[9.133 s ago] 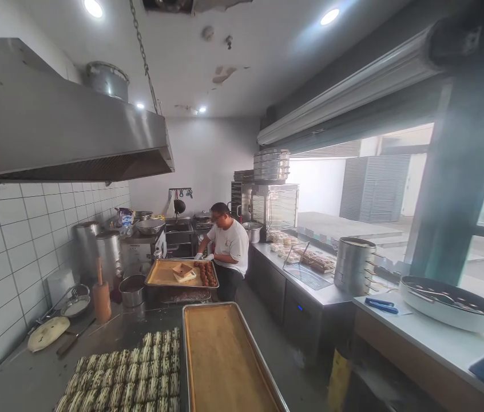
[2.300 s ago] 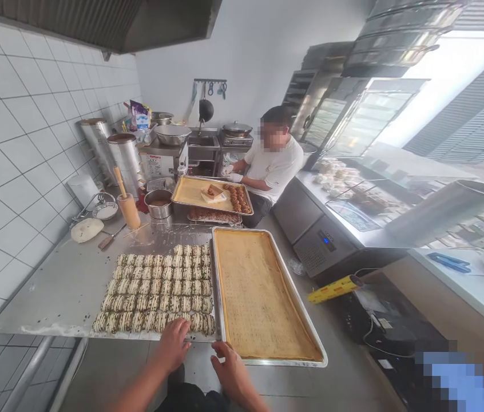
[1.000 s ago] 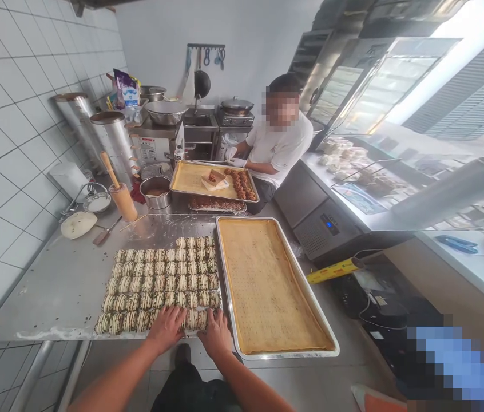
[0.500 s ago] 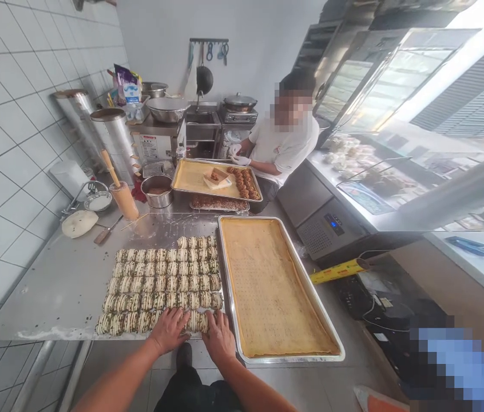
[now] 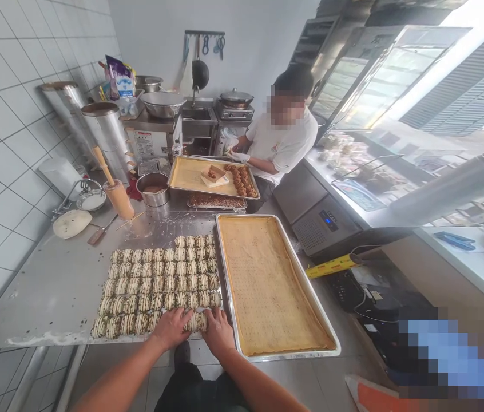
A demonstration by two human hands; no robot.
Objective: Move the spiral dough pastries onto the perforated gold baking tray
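Several rows of pale, layered dough rolls (image 5: pixel 156 284) with green filling lie on the steel table (image 5: pixel 53 286). At the right end of the nearest row, a short stretch of filled dough rolls (image 5: pixel 195 322) sits between my hands. My left hand (image 5: pixel 174 327) curls its fingers over the left side of that stretch. Against its right end press the bent fingers of my right hand (image 5: pixel 217 332). Both hands are closed on the rolls, which appear to rest on the table; the fingertips are partly hidden. Just right of my right hand lies a large metal tray (image 5: pixel 340 347) lined with brown paper.
Across the table a person (image 5: pixel 287 134) in white gloves works over another tray (image 5: pixel 173 184) holding browned pieces. Farther left stand a wooden rolling pin (image 5: pixel 119 199), a steel pot (image 5: pixel 156 197), a scraper (image 5: pixel 98 236) and a dough lump (image 5: pixel 72 224). A tiled wall borders the left.
My hands keep their hold on the same rolls, with the fingers barely shifted. The view has turned slightly. Across the table, the other person's gloved hands have moved a little.
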